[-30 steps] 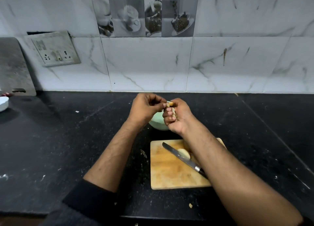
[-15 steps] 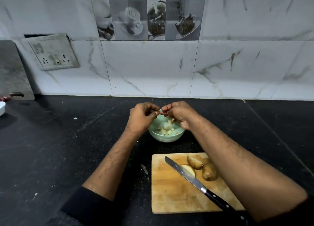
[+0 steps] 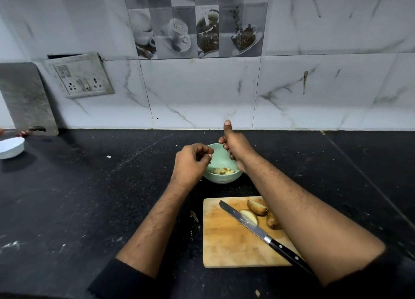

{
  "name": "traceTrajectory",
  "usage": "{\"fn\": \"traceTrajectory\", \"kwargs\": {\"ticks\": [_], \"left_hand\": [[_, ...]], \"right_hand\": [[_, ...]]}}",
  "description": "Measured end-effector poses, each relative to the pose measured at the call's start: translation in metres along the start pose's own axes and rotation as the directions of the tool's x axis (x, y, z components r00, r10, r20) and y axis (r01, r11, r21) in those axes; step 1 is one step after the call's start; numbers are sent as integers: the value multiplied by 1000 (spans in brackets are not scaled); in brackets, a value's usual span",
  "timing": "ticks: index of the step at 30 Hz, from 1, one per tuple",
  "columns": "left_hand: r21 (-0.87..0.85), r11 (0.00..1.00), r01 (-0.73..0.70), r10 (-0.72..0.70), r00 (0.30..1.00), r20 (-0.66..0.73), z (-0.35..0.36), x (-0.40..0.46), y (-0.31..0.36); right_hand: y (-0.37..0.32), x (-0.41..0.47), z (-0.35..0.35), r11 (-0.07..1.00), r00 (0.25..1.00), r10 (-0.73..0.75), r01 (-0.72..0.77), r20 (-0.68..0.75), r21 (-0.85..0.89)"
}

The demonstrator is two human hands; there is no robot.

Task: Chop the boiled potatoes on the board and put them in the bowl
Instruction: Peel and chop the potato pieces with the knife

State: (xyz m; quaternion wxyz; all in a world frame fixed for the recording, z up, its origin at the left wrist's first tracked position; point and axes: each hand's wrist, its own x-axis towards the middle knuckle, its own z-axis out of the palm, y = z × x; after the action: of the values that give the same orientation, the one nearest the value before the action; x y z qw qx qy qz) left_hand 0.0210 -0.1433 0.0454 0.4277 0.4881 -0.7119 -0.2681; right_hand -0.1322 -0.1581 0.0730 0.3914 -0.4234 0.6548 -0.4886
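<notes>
Right hand over the far-right rim of the bowl, thumb up, fingers curled; can't tell if a scrap is left in them. Left hand at the bowl's left rim, fingers loosely curled, seemingly holding nothing. Chopped pieces sit in the bowl. Next job lies nearer the body: potato wedges near the board's far-right corner, under the right forearm. Knife runs diagonally, handle toward the near-right corner. Right hand closer.
</notes>
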Motion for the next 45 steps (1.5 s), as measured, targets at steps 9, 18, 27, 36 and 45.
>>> {"fn": "traceTrajectory", "kwargs": {"ticks": [9, 18, 27, 36, 45], "left_hand": [[-18, 996, -82, 82, 996, -24, 8, -45, 25], [-47, 998, -48, 49, 999, 22, 27, -103, 18], [1, 1000, 10, -11, 996, 85, 15, -123, 0], [9, 1000, -12, 11, 996, 93, 1, -148, -19], [32, 996, -84, 79, 987, 139, 11, -151, -21]], "right_hand": [[9, -76, -28, 981, 982, -186, 187, 27, -46], [57, -130, -61, 803, 946, -296, 322, 132, -501], [65, -141, -73, 373, 919, -95, 388, 382, -843], [56, -132, -69, 392, 882, -45, 447, 469, -804], [60, -136, -67, 316, 890, -210, 455, 406, -833]]}}
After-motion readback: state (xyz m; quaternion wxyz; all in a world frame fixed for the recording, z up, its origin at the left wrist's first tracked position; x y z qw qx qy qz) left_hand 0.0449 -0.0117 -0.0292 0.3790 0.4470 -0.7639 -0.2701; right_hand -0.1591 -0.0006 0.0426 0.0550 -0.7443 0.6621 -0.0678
